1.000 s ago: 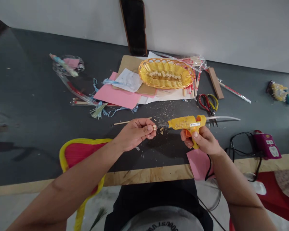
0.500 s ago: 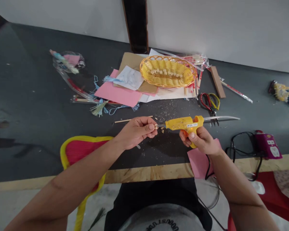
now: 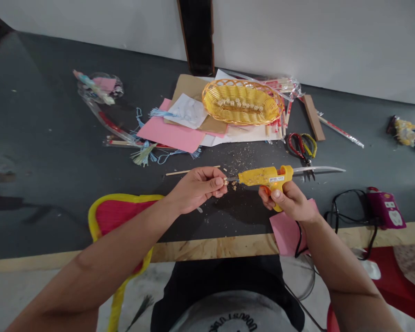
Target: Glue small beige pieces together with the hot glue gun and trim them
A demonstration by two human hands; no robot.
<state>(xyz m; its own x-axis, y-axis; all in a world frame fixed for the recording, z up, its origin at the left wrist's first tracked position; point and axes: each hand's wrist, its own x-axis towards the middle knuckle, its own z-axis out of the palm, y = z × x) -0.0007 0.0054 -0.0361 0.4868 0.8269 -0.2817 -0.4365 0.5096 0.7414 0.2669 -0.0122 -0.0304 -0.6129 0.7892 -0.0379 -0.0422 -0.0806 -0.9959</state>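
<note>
My right hand [image 3: 290, 200] is wrapped round the handle of a yellow glue gun [image 3: 259, 177], which points left, with a long clear glue stick [image 3: 320, 169] out of its back. Between thumb and fingers, my left hand [image 3: 202, 189] pinches a small pale piece [image 3: 225, 181] at the gun's nozzle. Whether nozzle and piece touch is too small to tell. Behind my left hand lies a thin wooden stick [image 3: 176, 173]. Crumbs are scattered on the dark table [image 3: 69, 184] around the nozzle.
A yellow wicker basket [image 3: 242, 119] with small pale pieces stands on papers. Nearby are pink paper [image 3: 173, 133], tassels [image 3: 144, 154], red-and-yellow pliers [image 3: 306, 152], and a wooden block [image 3: 313, 117]. A purple box [image 3: 387, 210] with black cable lies right. A red-and-yellow chair [image 3: 121, 212] touches the front edge.
</note>
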